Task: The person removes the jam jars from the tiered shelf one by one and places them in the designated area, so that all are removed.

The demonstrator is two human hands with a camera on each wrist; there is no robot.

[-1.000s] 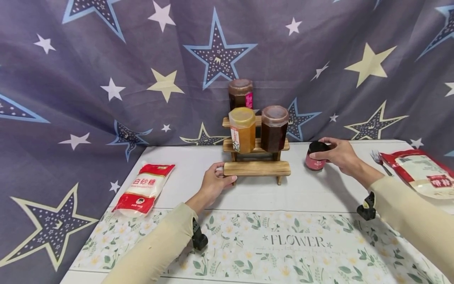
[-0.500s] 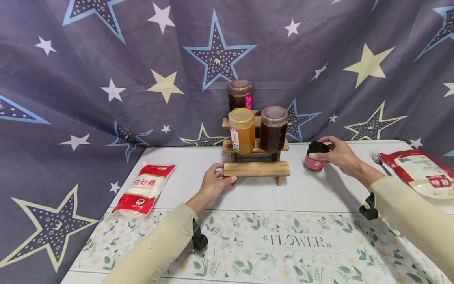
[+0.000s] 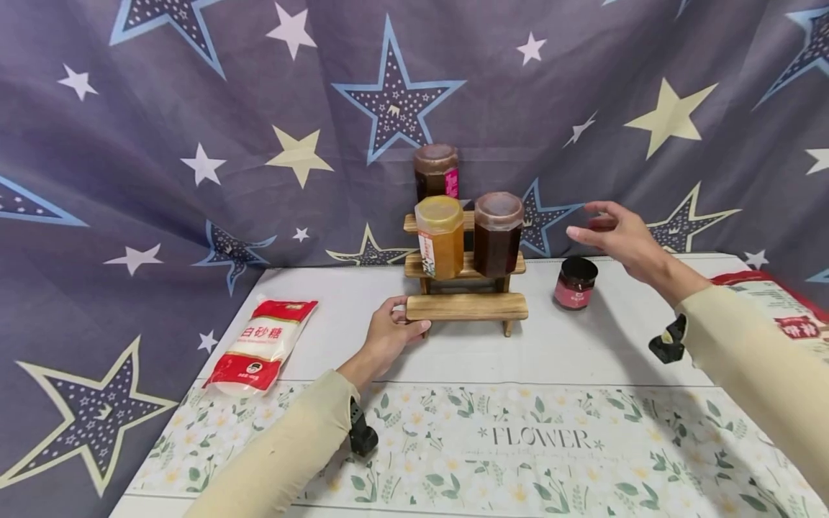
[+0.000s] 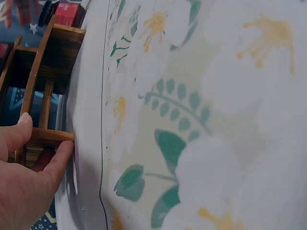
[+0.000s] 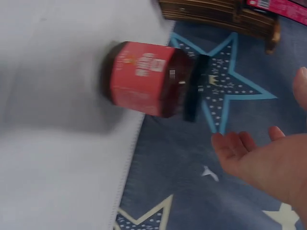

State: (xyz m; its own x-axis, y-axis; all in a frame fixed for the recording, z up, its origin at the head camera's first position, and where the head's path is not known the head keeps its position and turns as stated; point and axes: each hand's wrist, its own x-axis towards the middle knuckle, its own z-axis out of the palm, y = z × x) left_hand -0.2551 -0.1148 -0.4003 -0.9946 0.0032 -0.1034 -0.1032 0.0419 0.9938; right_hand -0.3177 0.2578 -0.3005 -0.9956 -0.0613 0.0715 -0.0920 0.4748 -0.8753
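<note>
My left hand (image 3: 387, 337) pinches the left end of the lowest step of a small wooden tiered rack (image 3: 468, 308). In the left wrist view its thumb lies on top of the board (image 4: 53, 136) and a finger underneath. An amber jar (image 3: 447, 248) with a yellowish lid and a dark jar (image 3: 497, 241) stand on the middle step. Another dark jar (image 3: 432, 176) with a pink label is on the top step. Right of the rack, a small black-lidded jar (image 3: 573, 293) with a red label stands upright on the table. My right hand (image 3: 624, 237) hovers above it, fingers apart, holding nothing.
A red and white sugar bag (image 3: 262, 342) lies at the left of the table. At the right edge another red and white bag (image 3: 780, 316) lies partly behind my right sleeve. A star-patterned cloth (image 3: 272, 86) hangs behind the table.
My right hand has let go of the black-lidded jar and risen above it. The jar stays in place. The fork at the right is now hidden by my right arm. My left hand is unmoved.
</note>
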